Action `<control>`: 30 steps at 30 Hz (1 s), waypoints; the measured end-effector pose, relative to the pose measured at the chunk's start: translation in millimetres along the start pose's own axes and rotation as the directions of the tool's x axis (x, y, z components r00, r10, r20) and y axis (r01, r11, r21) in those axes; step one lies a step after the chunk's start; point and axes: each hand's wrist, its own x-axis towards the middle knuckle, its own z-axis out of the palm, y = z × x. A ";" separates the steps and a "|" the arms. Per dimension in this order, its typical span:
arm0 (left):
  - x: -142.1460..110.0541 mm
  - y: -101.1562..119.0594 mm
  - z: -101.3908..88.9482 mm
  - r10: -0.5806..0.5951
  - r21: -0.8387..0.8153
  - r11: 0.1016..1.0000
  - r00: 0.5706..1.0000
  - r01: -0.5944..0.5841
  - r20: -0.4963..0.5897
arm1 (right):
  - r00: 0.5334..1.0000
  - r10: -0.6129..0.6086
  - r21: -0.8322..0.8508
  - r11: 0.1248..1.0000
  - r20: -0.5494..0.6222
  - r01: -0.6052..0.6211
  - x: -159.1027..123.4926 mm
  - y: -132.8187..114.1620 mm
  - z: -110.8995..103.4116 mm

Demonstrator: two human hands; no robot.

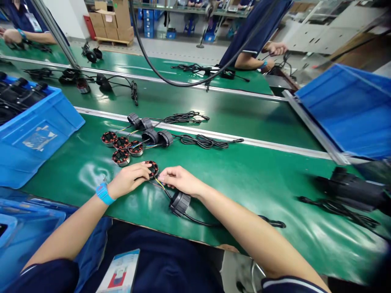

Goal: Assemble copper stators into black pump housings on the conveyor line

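My left hand (132, 177), with a blue wristband, grips the rim of a motor stator (154, 169) that has copper windings. Just right of it, the fingers of my right hand (177, 179) are pinched together at the thin coloured wires (160, 183); the exact pinch point is partly hidden. Those wires run from the stator to a black ribbed cap (179, 202) lying below my right hand. A black cable (198, 221) leaves the cap and passes under my right forearm. Beyond my left hand sit several more stators (121, 157), wired to black caps (165, 138).
Coiled black cables (204, 141) lie near the metal rail (259, 143). A blue bin (39, 134) of black parts stands at left, another blue bin (345, 114) at right. A black pump-like unit (351, 189) lies at right. Across the bench, a co-worker's hands (276, 49) handle cable.
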 end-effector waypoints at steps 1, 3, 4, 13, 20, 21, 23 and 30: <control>0.3 -1.3 0.5 -0.005 -0.017 1.000 1.000 0.005 0.006 | 0.999 0.031 0.072 0.997 -0.035 -0.028 -2.2 1.3 0.0; 0.6 -1.9 2.2 -0.021 -0.059 0.998 1.000 0.022 0.017 | 0.993 0.086 0.191 0.979 -0.084 -0.069 -7.6 4.2 -1.0; 0.4 -0.7 3.2 -0.028 -0.075 0.997 0.999 0.029 0.017 | 0.991 0.097 0.216 0.973 -0.094 -0.075 -10.3 5.8 -1.8; 12.6 -1.6 -102.6 -0.220 0.337 0.886 0.928 0.319 -0.301 | 0.905 -0.421 -0.528 0.784 -0.065 0.326 21.0 16.0 -27.3; -33.9 -54.4 -309.4 -0.390 0.305 0.472 0.506 0.827 -0.769 | 0.849 -0.514 -0.678 0.579 0.126 0.452 36.9 9.2 -21.2; -40.1 -66.3 -325.6 -0.403 0.273 0.446 0.463 0.853 -0.789 | 0.852 -0.507 -0.685 0.574 0.134 0.449 37.2 8.7 -20.8; -48.4 -87.7 -345.1 -0.423 0.216 0.419 0.400 0.882 -0.813 | 0.856 -0.496 -0.693 0.567 0.145 0.445 37.7 8.1 -19.8; -60.0 -102.4 -352.1 -0.394 0.032 0.517 0.271 0.855 -0.878 | 0.867 -0.473 -0.670 0.594 0.156 0.445 39.3 2.5 -3.8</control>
